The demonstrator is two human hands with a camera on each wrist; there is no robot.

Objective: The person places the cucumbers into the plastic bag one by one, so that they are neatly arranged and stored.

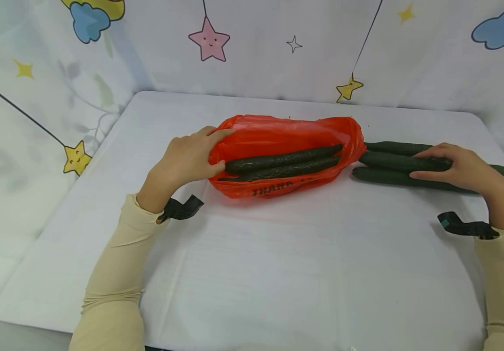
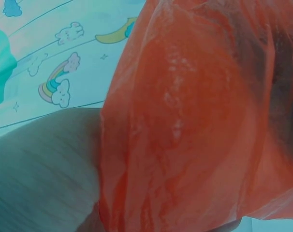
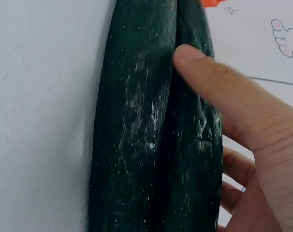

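A red plastic bag (image 1: 278,130) lies on its side with its mouth spread, two dark green cucumbers inside it. My left hand (image 1: 186,157) holds the bag's left rim, the thumb near the end of the upper cucumber (image 1: 284,160). In the left wrist view the red film (image 2: 185,121) covers most of that hand. To the right of the bag lie three more cucumbers side by side. My right hand (image 1: 467,169) grips the middle cucumber (image 1: 392,161), its thumb in the groove beside the front cucumber (image 3: 132,116) and its fingers around the far side.
The back cucumber (image 1: 396,147) lies behind the gripped one, its left end close to the bag. Everything rests on a white-covered table (image 1: 278,273). A white curtain (image 1: 260,63) printed with stars and clouds hangs behind the table's far edge.
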